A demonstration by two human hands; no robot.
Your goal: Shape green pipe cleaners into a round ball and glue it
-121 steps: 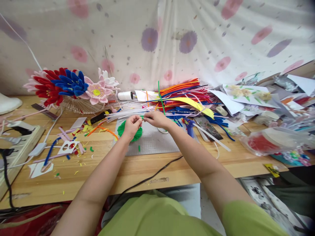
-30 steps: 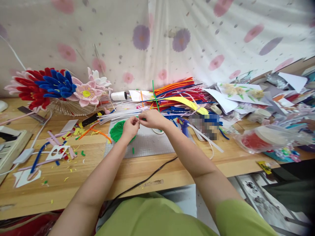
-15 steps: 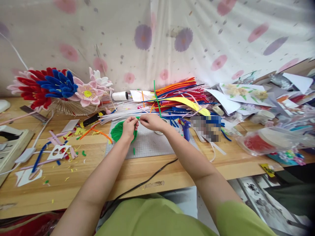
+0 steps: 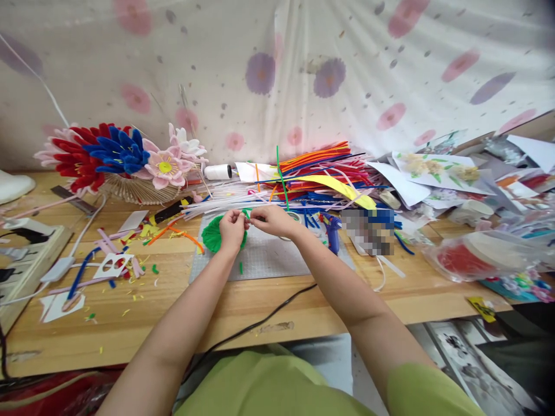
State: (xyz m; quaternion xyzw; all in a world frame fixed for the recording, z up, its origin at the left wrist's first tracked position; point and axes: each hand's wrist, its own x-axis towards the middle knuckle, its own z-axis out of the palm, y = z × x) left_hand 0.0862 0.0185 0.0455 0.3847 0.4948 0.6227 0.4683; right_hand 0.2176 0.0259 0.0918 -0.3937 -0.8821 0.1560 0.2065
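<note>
Just above the grey cutting mat (image 4: 277, 263), my two hands meet fingertip to fingertip. My left hand (image 4: 233, 231) pinches a short green pipe cleaner (image 4: 247, 213), whose fuzzy end shows between the hands. From the other side, my right hand (image 4: 274, 221) has its thumb and fingers closed on the same piece. A round, ruffled green pipe-cleaner piece (image 4: 211, 236) is beside and partly behind my left hand; whether the hand touches it I cannot tell. A small green offcut (image 4: 241, 268) lies on the mat. Behind my right wrist is a white ring-shaped roll (image 4: 295, 216), partly hidden.
Bundles of coloured pipe cleaners (image 4: 316, 159) lie along the back. A blue glue gun (image 4: 333, 232) stands right of my hands. Fuzzy flowers (image 4: 119, 151) are at back left, scraps (image 4: 115, 264) below them. A black cable (image 4: 260, 318) crosses the front edge; plastic-wrapped items (image 4: 463, 254) crowd the right.
The whole view has shifted slightly, so things appear a little further right and lower. My hands remain together at the green pipe cleaner, with only small finger movement.
</note>
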